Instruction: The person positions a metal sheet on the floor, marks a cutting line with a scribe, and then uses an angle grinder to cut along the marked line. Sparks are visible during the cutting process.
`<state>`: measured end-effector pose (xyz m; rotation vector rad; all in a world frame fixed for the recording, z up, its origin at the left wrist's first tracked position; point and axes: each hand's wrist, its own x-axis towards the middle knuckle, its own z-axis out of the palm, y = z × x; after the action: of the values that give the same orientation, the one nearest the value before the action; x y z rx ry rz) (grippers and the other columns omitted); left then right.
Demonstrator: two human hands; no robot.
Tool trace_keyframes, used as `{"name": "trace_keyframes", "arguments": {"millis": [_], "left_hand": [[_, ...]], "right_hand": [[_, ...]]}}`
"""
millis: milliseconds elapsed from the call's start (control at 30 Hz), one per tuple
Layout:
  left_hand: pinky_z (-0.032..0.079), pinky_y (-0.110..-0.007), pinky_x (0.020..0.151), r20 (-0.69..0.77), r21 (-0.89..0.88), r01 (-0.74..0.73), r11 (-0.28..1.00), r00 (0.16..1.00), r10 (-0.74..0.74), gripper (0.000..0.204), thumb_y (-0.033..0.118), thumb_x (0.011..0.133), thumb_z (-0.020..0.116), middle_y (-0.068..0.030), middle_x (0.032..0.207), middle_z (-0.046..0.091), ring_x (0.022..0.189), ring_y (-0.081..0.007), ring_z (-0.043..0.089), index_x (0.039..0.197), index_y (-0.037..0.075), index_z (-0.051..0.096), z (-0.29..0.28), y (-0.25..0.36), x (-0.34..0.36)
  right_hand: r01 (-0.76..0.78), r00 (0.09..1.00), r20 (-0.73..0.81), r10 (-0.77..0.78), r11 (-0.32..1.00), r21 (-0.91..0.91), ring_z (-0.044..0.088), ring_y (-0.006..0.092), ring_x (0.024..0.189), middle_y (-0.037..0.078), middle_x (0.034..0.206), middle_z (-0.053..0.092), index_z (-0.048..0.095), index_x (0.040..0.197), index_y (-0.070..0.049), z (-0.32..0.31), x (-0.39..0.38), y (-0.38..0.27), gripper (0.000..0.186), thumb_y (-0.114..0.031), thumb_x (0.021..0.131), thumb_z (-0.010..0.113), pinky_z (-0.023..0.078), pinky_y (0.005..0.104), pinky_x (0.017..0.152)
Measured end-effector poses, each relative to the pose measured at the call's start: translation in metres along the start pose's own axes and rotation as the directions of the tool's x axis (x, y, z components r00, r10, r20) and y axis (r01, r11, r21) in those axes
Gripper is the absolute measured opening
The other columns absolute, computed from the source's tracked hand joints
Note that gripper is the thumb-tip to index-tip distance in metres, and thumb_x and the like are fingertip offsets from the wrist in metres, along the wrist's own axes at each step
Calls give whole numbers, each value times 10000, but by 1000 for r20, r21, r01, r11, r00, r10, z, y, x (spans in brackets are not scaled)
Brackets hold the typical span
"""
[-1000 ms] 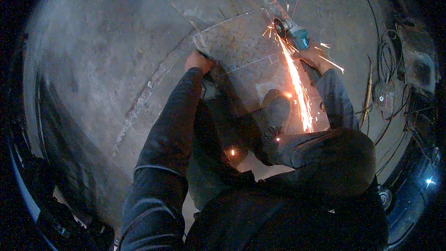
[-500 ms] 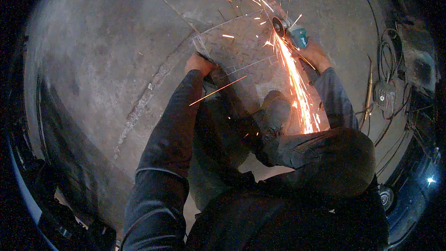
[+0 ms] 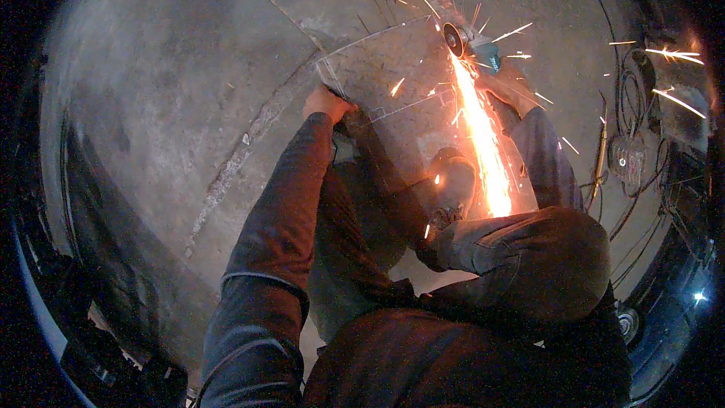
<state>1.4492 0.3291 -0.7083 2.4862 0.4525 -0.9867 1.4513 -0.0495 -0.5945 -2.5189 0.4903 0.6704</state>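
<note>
A teal angle grinder (image 3: 489, 57) is in my right hand (image 3: 507, 88), whose fingers wrap round its body. Its disc (image 3: 453, 40) faces left and throws a thick, bright stream of sparks (image 3: 482, 132) down toward my right knee. Below the disc, the glare hides where it meets the work. My left hand (image 3: 328, 103) is closed beside the corner of a thin, pale, straight-edged outline (image 3: 377, 38), perhaps a metal frame, that lies on the floor. What these fingers grip is hidden under the hand and in shadow.
My boot (image 3: 451, 181) and bent right knee (image 3: 540, 253) are close beside the spark stream. Cables and hoses (image 3: 630, 91) lie on the concrete floor at the right, with a grey ribbed block (image 3: 628, 155) among them. A rough seam (image 3: 230, 166) crosses the floor at the left.
The spark stream has grown thicker and brighter, and more sparks fly to the right. The grinder has shifted very slightly up. My left hand stays nearly in place.
</note>
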Motion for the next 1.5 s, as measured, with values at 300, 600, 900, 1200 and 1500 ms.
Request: {"name": "trace_keyframes", "arguments": {"millis": [300,600,900,1200,1500], "left_hand": [[515,-422,991,-9,-50,22,999,1000,-22,827,395,562,943,-174,1259,668,1176,-339,639,1236,29,633,-6,4,-4],[511,-419,998,-12,-67,-25,997,1000,24,874,490,587,906,-160,1278,667,1174,-339,642,1281,43,619,2,-15,8],[528,-433,968,-20,-40,-23,999,1000,22,777,432,639,894,-160,1255,677,1158,-343,649,1274,73,628,11,-11,19],[523,-485,971,9,-10,-32,999,999,32,679,384,717,824,-167,1264,669,1159,-379,640,1301,118,604,5,1,5],[514,-426,997,3,-48,-14,999,1000,14,829,428,606,916,-162,1280,660,1187,-333,635,1279,46,618,-1,10,-2]], "right_hand": [[20,992,121,-21,1000,15,659,370,1076,212,1193,674,557,1294,-5,2,-6,-1,821,-363,600,810,519,430,906],[-68,992,94,78,992,-108,659,350,1059,196,1148,687,547,1314,-24,0,3,-9,854,-388,591,817,508,421,899],[-67,994,82,73,995,-67,660,360,1063,217,1174,669,521,1297,23,-6,3,-5,865,-378,597,830,507,426,906],[-38,993,-111,31,998,-58,677,400,1047,238,1115,706,690,1117,-13,14,30,33,732,-473,564,826,531,463,869],[55,998,37,-59,993,102,631,383,1144,229,1225,649,525,1350,-33,26,59,61,886,-449,629,827,495,432,949]]}}
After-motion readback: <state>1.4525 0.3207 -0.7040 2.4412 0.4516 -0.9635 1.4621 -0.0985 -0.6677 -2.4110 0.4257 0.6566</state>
